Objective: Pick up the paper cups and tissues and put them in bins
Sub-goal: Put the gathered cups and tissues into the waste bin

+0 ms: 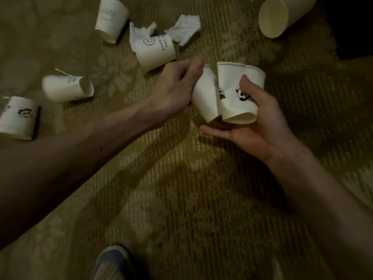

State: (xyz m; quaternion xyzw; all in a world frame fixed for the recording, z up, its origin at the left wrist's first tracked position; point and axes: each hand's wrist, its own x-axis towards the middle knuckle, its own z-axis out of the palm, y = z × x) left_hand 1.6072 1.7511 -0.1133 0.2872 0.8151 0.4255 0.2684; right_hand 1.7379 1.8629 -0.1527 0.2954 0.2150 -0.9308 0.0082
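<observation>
I see ribbed tan carpet filling the view, dim, with darkness at the upper right. Both bare forearms reach in from the bottom corners.

My right hand is palm-up, its fingers curled beneath a dented panda cup, thumb pressing its front; it grips that cup. My left hand is edge-on, thumb raised, against a second cup that touches the panda cup; I cannot tell whether those fingers hold it.

Far beyond the right fingers lies a large cup. Just beyond the left fingers lies a smiley cup, with a crumpled tissue near it. Left of the left fingers lie three more cups. A shoe shows at the bottom edge.
</observation>
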